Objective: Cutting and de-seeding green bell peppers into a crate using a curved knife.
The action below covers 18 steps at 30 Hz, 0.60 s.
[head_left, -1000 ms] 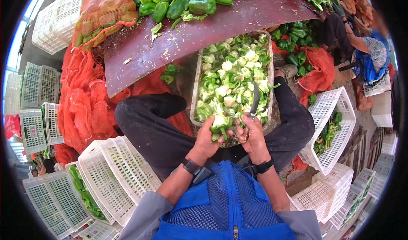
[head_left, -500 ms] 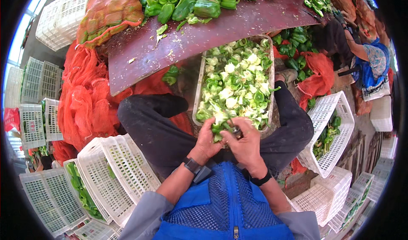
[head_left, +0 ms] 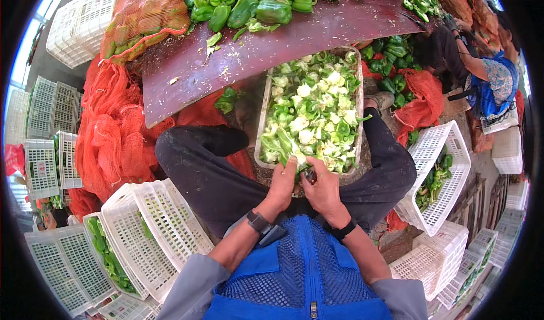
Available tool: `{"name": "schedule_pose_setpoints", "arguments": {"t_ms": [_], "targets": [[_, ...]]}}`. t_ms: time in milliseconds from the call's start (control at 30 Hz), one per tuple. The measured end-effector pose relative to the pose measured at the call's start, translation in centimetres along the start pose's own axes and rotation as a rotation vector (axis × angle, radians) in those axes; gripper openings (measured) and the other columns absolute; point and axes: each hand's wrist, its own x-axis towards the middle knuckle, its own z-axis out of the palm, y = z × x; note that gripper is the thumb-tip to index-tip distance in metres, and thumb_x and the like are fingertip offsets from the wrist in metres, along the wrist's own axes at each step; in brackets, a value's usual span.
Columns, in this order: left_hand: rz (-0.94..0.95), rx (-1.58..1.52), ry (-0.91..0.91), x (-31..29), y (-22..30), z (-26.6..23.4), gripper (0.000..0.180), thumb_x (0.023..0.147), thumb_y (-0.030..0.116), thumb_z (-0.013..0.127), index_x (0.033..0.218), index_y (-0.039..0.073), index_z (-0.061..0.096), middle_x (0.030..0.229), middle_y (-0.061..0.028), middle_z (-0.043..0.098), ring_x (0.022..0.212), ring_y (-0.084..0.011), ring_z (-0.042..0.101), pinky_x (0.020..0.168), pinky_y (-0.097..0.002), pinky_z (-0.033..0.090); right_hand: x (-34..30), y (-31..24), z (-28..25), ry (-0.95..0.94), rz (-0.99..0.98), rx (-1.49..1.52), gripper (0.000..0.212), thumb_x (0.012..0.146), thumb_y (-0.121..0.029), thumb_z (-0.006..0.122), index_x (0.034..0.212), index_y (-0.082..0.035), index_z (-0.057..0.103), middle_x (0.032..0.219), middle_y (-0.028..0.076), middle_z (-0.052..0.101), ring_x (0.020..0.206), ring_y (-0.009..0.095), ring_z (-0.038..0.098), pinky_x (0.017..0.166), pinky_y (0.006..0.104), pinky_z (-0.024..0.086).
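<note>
Hands at work over a tray of pepper trimmings, seen from the wearer's head. The right hand [head_left: 323,188] has its fingers closed around a knife [head_left: 310,176], of which only a dark portion shows beside the thumb. The left hand [head_left: 281,185] is curled just beside it, thumb uppermost, at the near edge of the tray [head_left: 360,87]; whether its fingers grasp a piece cannot be told, since pale and green trimmings [head_left: 317,104] merge behind them. A second ago the blade stood clear and a pepper showed in the left hand; half a second ago the hands met over it — now neither blade nor pepper shows plainly. This suggests that the cutting of that pepper is under way or just finished. Whole green peppers [head_left: 274,11] lie beyond, on the dark red bench [head_left: 187,76]; red mesh [head_left: 113,133] is heaped at left, and a tilted white crate [head_left: 450,198] holds more green produce at right.
</note>
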Motion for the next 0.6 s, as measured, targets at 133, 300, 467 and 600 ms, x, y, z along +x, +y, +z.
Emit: {"name": "schedule_pose_setpoints", "arguments": {"t_ms": [133,300,467,600], "targets": [[0.088,0.100,0.008,1.2,-1.5,-0.7,0.034,0.109,0.039,0.048,0.119,0.009,0.061,0.090,-0.0006,0.066,0.065,-0.0096,0.058,0.046,-0.0260,0.039,0.4,0.6,1.4,0.115,0.051,-0.001,0.035,0.092,-0.008,0.076,0.123,-0.002,0.063,0.078,0.016,0.070,0.063,0.024,0.069,0.059,0.0371,0.053],[-0.024,-0.014,-0.001,0.2,0.3,-0.3,0.029,0.103,0.029,0.049,0.119,0.008,0.062,0.090,-0.0007,0.066,0.064,-0.0101,0.058,0.045,-0.0264,0.039,0.9,0.3,2.6,0.115,0.195,0.096,0.026,0.094,-0.008,0.073,0.117,0.001,0.063,0.074,0.016,0.068,0.061,0.023,0.067,0.058,0.0373,0.052],[0.039,-0.073,0.097,0.1,-0.7,0.3,0.031,0.098,0.020,0.046,0.120,0.005,0.062,0.093,-0.0053,0.069,0.067,-0.0133,0.061,0.048,-0.0274,0.042,2.0,1.7,3.3,0.137,0.353,0.288,0.024,0.096,-0.011,0.068,0.112,0.005,0.061,0.069,0.013,0.067,0.053,0.025,0.064,0.051,0.0388,0.050],[-0.088,-0.210,-0.010,-0.2,0.5,-1.2,0.035,0.099,0.019,0.045,0.123,0.001,0.061,0.099,-0.0107,0.072,0.072,-0.0176,0.066,0.050,-0.0278,0.045,2.6,0.6,1.4,0.139,0.686,0.786,0.013,0.098,-0.013,0.065,0.101,-0.002,0.060,0.069,0.003,0.058,0.043,0.012,0.051,0.039,0.0281,0.040]]}}
